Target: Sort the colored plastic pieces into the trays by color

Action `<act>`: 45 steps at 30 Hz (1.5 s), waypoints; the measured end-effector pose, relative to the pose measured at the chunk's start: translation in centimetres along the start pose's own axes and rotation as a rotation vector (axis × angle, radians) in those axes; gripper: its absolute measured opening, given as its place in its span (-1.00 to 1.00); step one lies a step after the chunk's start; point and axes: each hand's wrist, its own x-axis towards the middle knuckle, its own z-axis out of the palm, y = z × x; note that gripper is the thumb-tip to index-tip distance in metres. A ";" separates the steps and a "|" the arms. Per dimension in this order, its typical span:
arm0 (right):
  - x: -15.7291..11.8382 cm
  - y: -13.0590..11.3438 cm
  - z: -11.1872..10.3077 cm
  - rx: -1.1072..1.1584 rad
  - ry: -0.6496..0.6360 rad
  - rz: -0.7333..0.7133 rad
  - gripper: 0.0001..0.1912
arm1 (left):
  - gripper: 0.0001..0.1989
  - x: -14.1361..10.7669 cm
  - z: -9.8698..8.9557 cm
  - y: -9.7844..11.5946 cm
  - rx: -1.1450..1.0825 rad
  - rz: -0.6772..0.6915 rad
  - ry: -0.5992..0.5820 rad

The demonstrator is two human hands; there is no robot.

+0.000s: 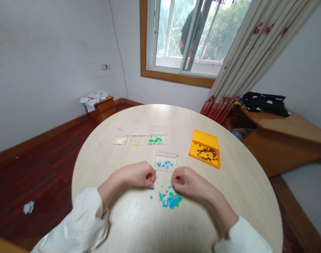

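Note:
A loose pile of small blue and green pieces (172,200) lies on the pale round table (139,225). At the pile's upper left, my left hand (142,174) rests with curled fingers, its fingertips by a small blue piece; what it holds, if anything, is too small to name. My right hand (188,181) is at the pile's upper right, thumb and fingers pinched together, their contents hidden. Just beyond and between both hands sits a clear tray (176,162) with several blue pieces (167,164) in it.
Further back are clear trays with green pieces (155,140), yellow pieces (137,142) and pale pieces (119,140). An open orange box (205,139) with dark brown pieces stands at the right. A wooden cabinet (271,123) is beyond the table's right edge.

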 end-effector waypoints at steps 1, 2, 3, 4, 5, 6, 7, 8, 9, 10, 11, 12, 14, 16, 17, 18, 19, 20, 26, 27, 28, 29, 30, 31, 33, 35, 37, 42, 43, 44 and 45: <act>0.0 0.1 0.0 0.012 0.002 -0.002 -0.83 | -0.90 0.0 0.0 0.0 0.008 -0.003 -0.007; 0.0 0.2 0.0 0.019 -0.006 -0.003 -0.83 | -0.90 0.0 0.1 0.1 0.018 -0.004 -0.009; 0.0 0.3 0.1 0.019 -0.023 -0.002 -0.84 | -0.89 0.0 0.1 0.1 0.028 -0.003 -0.010; 0.1 0.4 0.1 0.014 -0.043 0.002 -0.83 | -0.89 0.0 0.2 0.2 0.038 0.000 -0.010; 0.1 0.4 0.2 0.005 -0.062 0.007 -0.81 | -0.89 0.0 0.2 0.3 0.048 0.002 -0.009; 0.1 0.5 0.2 -0.004 -0.078 0.010 -0.79 | -0.88 0.1 0.3 0.3 0.058 0.006 -0.011; 0.1 0.6 0.3 -0.008 -0.091 0.009 -0.78 | -0.88 0.1 0.4 0.3 0.067 0.010 -0.015; 0.2 0.6 0.4 -0.010 -0.097 0.003 -0.78 | -0.87 0.2 0.5 0.3 0.074 0.014 -0.020; 0.2 0.7 0.4 -0.011 -0.096 -0.004 -0.78 | -0.87 0.2 0.6 0.3 0.081 0.019 -0.028; 0.2 0.7 0.5 -0.011 -0.092 -0.009 -0.78 | -0.87 0.3 0.6 0.2 0.088 0.024 -0.034; 0.3 0.7 0.5 -0.013 -0.088 -0.013 -0.78 | -0.87 0.4 0.7 0.2 0.093 0.027 -0.040; 0.3 0.7 0.6 -0.019 -0.084 -0.015 -0.78 | -0.87 0.4 0.7 0.1 0.097 0.027 -0.044; 0.3 0.5 0.6 -0.041 -0.081 -0.017 -0.79 | -0.87 0.5 0.8 0.0 0.100 0.027 -0.049; 0.3 0.2 0.6 -0.073 -0.086 -0.019 -0.79 | -0.87 0.5 0.8 0.0 0.100 0.032 -0.053; 0.3 0.1 0.6 -0.087 -0.087 -0.021 -0.79 | -0.86 0.5 0.9 0.0 0.100 0.036 -0.056; 0.3 0.0 0.6 -0.098 -0.088 -0.023 -0.78 | -0.85 0.4 0.9 0.0 0.102 0.041 -0.059; 0.2 -0.1 0.6 -0.104 -0.087 -0.023 -0.78 | -0.85 0.4 0.9 0.0 0.104 0.046 -0.063; 0.2 -0.2 0.5 -0.106 -0.086 -0.023 -0.78 | -0.85 0.4 0.9 0.0 0.101 0.054 -0.067; 0.2 -0.6 0.5 -0.075 -0.094 0.048 -0.81 | -0.89 0.5 0.6 0.6 -0.047 0.121 0.307; 0.2 -0.6 0.4 -0.072 -0.096 0.061 -0.82 | -0.89 0.7 0.6 0.6 -0.076 0.134 0.440; 0.2 -0.7 0.5 -0.067 -0.097 0.067 -0.83 | -0.89 0.9 0.6 0.5 -0.100 0.147 0.565; 0.3 -0.7 0.5 -0.062 -0.099 0.067 -0.83 | -0.88 1.1 0.7 0.4 -0.118 0.157 0.664; 0.3 -0.7 0.5 -0.058 -0.100 0.065 -0.83 | -0.88 1.4 0.8 0.1 -0.128 0.163 0.736; 0.4 -0.7 0.6 -0.056 -0.103 0.063 -0.82 | -0.87 1.7 1.0 -0.1 -0.129 0.167 0.781; 0.4 -0.6 0.7 -0.064 -0.109 0.061 -0.82 | -0.87 2.3 1.3 -0.7 -0.109 0.173 0.812; 0.4 -0.6 0.7 -0.083 -0.109 0.060 -0.82 | -0.87 2.7 1.6 -1.2 -0.093 0.170 0.806; 0.4 -0.7 0.7 -0.099 -0.108 0.057 -0.82 | -0.75 2.8 1.8 -1.4 -0.103 0.157 0.795; 0.4 -0.9 0.6 -0.104 -0.103 0.051 -0.80 | -0.52 2.6 1.6 -1.4 -0.158 0.151 0.835; 0.4 -0.9 0.7 -0.103 -0.101 0.047 -0.80 | -0.55 2.5 1.5 -1.4 -0.164 0.155 0.849; 0.5 -0.8 0.7 -0.102 -0.100 0.042 -0.80 | -0.59 2.5 1.5 -1.4 -0.168 0.158 0.858; 0.5 -0.7 0.7 -0.100 -0.099 0.038 -0.80 | -0.62 2.4 1.5 -1.4 -0.170 0.158 0.862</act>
